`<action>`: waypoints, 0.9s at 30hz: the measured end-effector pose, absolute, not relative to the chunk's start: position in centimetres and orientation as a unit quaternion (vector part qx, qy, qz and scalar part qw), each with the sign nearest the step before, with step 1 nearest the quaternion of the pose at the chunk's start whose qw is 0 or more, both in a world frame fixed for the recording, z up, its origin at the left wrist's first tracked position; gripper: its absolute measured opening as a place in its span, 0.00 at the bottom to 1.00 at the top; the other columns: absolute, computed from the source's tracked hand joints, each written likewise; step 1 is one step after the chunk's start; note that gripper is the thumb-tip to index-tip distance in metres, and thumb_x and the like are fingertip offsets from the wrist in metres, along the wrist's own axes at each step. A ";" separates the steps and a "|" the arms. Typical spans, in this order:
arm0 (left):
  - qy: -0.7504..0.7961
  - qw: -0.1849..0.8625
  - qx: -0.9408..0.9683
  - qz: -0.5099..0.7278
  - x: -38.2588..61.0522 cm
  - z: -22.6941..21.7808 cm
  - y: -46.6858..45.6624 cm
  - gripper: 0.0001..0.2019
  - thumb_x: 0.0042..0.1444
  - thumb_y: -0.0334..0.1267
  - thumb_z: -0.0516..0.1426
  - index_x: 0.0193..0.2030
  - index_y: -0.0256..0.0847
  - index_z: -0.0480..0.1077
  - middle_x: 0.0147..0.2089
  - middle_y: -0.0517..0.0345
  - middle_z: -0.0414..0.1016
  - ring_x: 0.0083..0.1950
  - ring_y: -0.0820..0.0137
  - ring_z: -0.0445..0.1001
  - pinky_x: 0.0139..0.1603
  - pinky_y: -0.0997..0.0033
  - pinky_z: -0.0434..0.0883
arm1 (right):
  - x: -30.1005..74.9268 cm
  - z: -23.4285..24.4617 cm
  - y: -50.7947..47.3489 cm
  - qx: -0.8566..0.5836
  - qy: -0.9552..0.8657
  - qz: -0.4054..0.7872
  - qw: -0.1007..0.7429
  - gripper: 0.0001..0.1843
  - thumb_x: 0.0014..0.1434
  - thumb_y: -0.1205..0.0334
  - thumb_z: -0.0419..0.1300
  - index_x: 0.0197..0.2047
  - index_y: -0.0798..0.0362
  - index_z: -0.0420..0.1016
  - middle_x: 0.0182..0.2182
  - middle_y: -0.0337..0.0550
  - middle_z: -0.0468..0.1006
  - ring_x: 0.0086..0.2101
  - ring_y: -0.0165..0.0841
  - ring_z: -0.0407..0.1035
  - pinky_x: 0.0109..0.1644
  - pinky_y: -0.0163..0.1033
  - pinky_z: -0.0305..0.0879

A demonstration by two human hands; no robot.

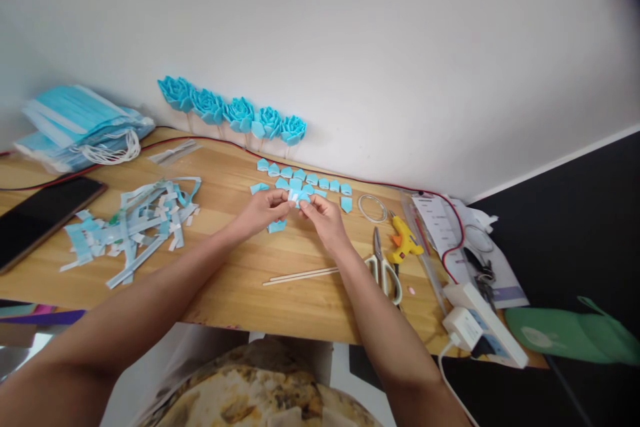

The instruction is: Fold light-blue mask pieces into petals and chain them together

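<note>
My left hand and my right hand meet over the middle of the table. Between their pinched fingertips is a small light blue piece of mask fabric with a white patch showing. A row of folded blue petals lies just beyond my hands, with more blue pieces close around them, one petal to the right. Part of the fabric is hidden by my fingers. Below my right wrist lie two thin wooden sticks.
Several blue fabric flowers on sticks lean along the wall. Face masks, a phone and fabric scraps lie left. To the right are scissors, a yellow glue gun, a wire coil and a power strip.
</note>
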State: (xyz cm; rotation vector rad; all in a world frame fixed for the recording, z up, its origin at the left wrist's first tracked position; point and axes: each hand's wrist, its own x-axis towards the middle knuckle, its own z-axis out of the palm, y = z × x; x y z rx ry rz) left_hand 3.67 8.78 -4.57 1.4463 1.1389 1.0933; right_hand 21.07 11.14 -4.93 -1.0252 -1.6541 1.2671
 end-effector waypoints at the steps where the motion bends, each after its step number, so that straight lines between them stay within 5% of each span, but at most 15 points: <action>1: 0.472 0.477 0.591 0.448 3.7 -4.6 8.8 0.16 0.52 0.49 0.57 0.25 0.38 0.64 0.19 0.64 0.62 0.21 0.78 0.60 0.22 0.78 0.58 | 21.1 -4.9 11.1 -0.403 -0.652 0.503 0.399 0.16 0.57 0.48 0.59 0.26 0.51 0.69 0.23 0.36 0.70 0.28 0.29 0.63 0.36 0.35 0.60; 9: 0.471 0.442 0.634 0.425 4.0 -5.0 8.5 0.15 0.52 0.45 0.57 0.23 0.38 0.61 0.21 0.66 0.55 0.23 0.78 0.55 0.24 0.77 0.54 | 20.8 -4.9 11.1 -0.386 -0.635 0.527 0.413 0.14 0.53 0.48 0.62 0.33 0.51 0.73 0.28 0.36 0.72 0.29 0.29 0.63 0.36 0.35 0.61; 17: 0.451 0.420 0.675 0.406 4.2 -5.4 8.4 0.13 0.56 0.43 0.55 0.25 0.38 0.60 0.23 0.66 0.57 0.25 0.78 0.56 0.26 0.77 0.54 | 20.6 -5.0 10.8 -0.400 -0.658 0.479 0.422 0.13 0.56 0.51 0.60 0.29 0.52 0.72 0.24 0.35 0.68 0.27 0.28 0.59 0.34 0.34 0.56; 23: 0.443 0.434 0.674 0.401 4.2 -5.5 8.4 0.10 0.55 0.42 0.55 0.28 0.37 0.65 0.23 0.66 0.59 0.25 0.78 0.57 0.26 0.77 0.55 | 20.7 -5.2 10.9 -0.416 -0.628 0.464 0.466 0.23 0.60 0.48 0.56 0.20 0.52 0.58 0.20 0.33 0.55 0.24 0.26 0.50 0.29 0.33 0.50; 27: 0.453 0.436 0.664 0.405 4.1 -5.4 8.4 0.11 0.55 0.42 0.56 0.27 0.37 0.64 0.21 0.67 0.59 0.23 0.78 0.56 0.24 0.78 0.54 | 20.8 -5.2 11.2 -0.388 -0.633 0.494 0.454 0.20 0.59 0.47 0.56 0.23 0.53 0.63 0.22 0.34 0.61 0.26 0.27 0.55 0.32 0.33 0.53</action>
